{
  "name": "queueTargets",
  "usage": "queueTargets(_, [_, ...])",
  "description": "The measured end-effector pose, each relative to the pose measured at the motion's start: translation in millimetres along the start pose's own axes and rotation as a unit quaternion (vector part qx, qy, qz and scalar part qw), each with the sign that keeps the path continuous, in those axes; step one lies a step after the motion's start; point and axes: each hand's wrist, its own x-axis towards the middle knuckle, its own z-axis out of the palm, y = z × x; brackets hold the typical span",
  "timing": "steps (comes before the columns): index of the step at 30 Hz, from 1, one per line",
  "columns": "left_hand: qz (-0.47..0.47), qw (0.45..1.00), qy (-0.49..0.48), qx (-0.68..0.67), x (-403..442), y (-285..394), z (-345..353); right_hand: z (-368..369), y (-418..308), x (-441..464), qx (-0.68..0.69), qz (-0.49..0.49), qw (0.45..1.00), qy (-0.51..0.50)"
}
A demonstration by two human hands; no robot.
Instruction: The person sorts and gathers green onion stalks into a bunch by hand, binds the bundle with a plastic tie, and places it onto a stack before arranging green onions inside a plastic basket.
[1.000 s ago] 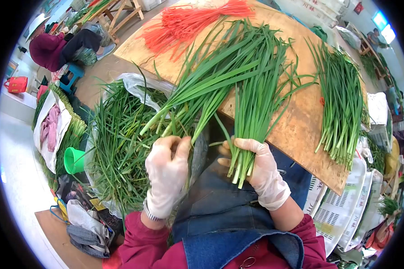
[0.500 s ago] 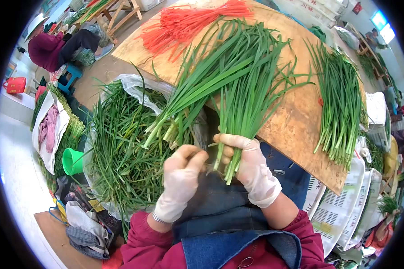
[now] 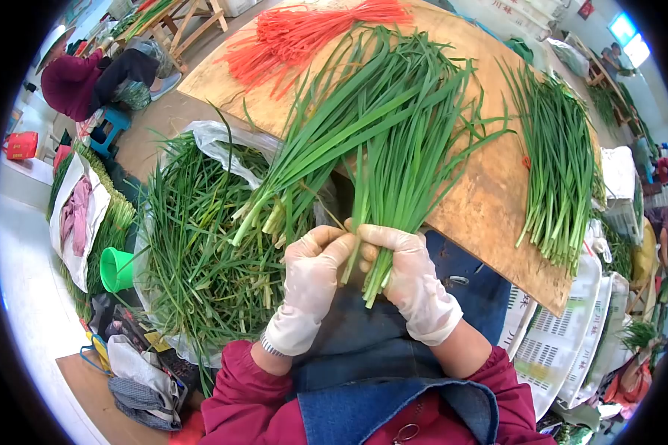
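Observation:
My right hand (image 3: 418, 285), in a thin whitish glove, is closed around the pale stem ends of a bunch of long green leaves (image 3: 404, 170). Beside it, my left hand (image 3: 309, 285), also gloved, pinches with thumb and forefinger at the left edge of those stems; what lies between its fingertips is too small to make out. Another loose bunch (image 3: 334, 141) rests partly on the wooden board (image 3: 490, 215), its stems hanging over the left edge. Farther right on the board lies a neat bunch (image 3: 560, 167), its stem ends toward me.
Red strips (image 3: 304, 37) lie on the board's far side. A plastic-lined heap of leaves (image 3: 200, 245) is at left, beside a green cup (image 3: 116, 269). A seated person (image 3: 70, 81) is at upper left. White printed crates (image 3: 560, 348) stand at lower right.
Both hands have come closer together. My right hand has moved left with its bunch, and my left hand has moved right from the loose bunch to the held stems.

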Motion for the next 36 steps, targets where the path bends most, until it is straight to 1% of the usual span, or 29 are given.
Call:
queueTargets(2, [0.048, 0.998, 0.031, -0.004, 1, -8, 3, 3, 2, -1, -0.008, -0.005, 0.999, 0.041])
queueTargets(3, [0.072, 0.996, 0.047, -0.005, 2, -12, 4, 4, 1, -2, -0.002, 0.002, 0.999, 0.038])
queueTargets(6, [0.139, 0.989, 0.038, -0.016, 0, -18, 4, 4, -4, -3, 0.019, 0.016, 0.999, 0.023])
queueTargets(9, [0.159, 0.987, 0.008, 0.034, -17, -9, -5, -2, -8, 3, 0.046, 0.018, 0.999, 0.004])
queueTargets(10, [0.119, 0.992, -0.010, 0.041, -28, 0, -10, -5, -10, 4, 0.049, 0.017, 0.999, 0.004])
queueTargets(11, [0.133, 0.991, 0.022, 0.020, -39, 1, -18, -8, -12, 5, 0.051, 0.017, 0.999, 0.003])
queueTargets(12, [0.215, 0.974, 0.072, 0.006, -47, 2, -29, -10, -14, 5, 0.066, 0.019, 0.998, -0.012])
queueTargets(13, [0.293, 0.953, 0.076, -0.006, -50, -3, -55, -9, -14, 3, 0.069, 0.011, 0.998, -0.004])
queueTargets(14, [0.353, 0.928, 0.115, -0.018, -49, -5, -75, -6, -15, 1, 0.073, 0.002, 0.997, 0.003])
queueTargets(15, [0.346, 0.917, 0.200, 0.006, -54, 0, -92, -4, -15, 0, 0.076, -0.006, 0.997, 0.010])
queueTargets(16, [0.312, 0.902, 0.299, -0.008, -53, -4, -114, -10, -13, 3, 0.079, -0.007, 0.997, -0.016])
queueTargets(17, [0.228, 0.912, 0.329, 0.085, -61, -2, -136, -9, -15, 1, 0.076, 0.001, 0.997, -0.008])
queueTargets(18, [0.214, 0.872, 0.346, 0.273, -58, -10, -156, -7, -17, -4, 0.072, 0.007, 0.997, 0.001])
queueTargets(19, [0.191, 0.800, 0.349, 0.450, -51, -22, -169, -5, -18, -6, 0.068, 0.013, 0.998, 0.011])
queueTargets(20, [0.177, 0.762, 0.361, 0.507, -49, -26, -159, -9, -16, -2, 0.076, 0.006, 0.997, 0.000])
queueTargets(21, [0.253, 0.775, 0.341, 0.467, -49, -30, -141, -8, -16, -3, 0.076, 0.016, 0.997, 0.002])
queueTargets(23, [0.357, 0.783, 0.244, 0.446, -40, -28, -103, -5, -18, -5, 0.074, 0.036, 0.997, 0.005])
queueTargets(25, [0.293, 0.804, 0.214, 0.472, -25, -28, -71, -11, -18, -1, 0.077, 0.052, 0.996, -0.013])
queueTargets(27, [0.201, 0.881, 0.178, 0.389, 5, -36, -56, -15, -16, 3, 0.086, 0.052, 0.994, -0.040])
queueTargets(28, [0.137, 0.947, 0.148, 0.251, 8, -32, -49, -16, -15, 4, 0.093, 0.043, 0.993, -0.059])
queueTargets(29, [0.068, 0.986, 0.112, 0.107, 6, -24, -42, -17, -15, 5, 0.100, 0.035, 0.991, -0.076])
queueTargets(30, [-0.003, 0.996, 0.074, -0.040, 2, -17, -37, -18, -15, 5, 0.106, 0.030, 0.991, -0.069])
queueTargets(33, [0.025, 0.992, 0.119, 0.029, -26, 9, -49, -17, -17, 4, 0.125, 0.016, 0.991, -0.049])
queueTargets(35, [0.118, 0.973, 0.165, 0.109, -52, 17, -89, -18, -20, 5, 0.134, 0.019, 0.990, -0.049])
queueTargets(36, [0.163, 0.962, 0.208, 0.071, -65, 21, -110, -18, -20, 4, 0.136, 0.018, 0.989, -0.053])
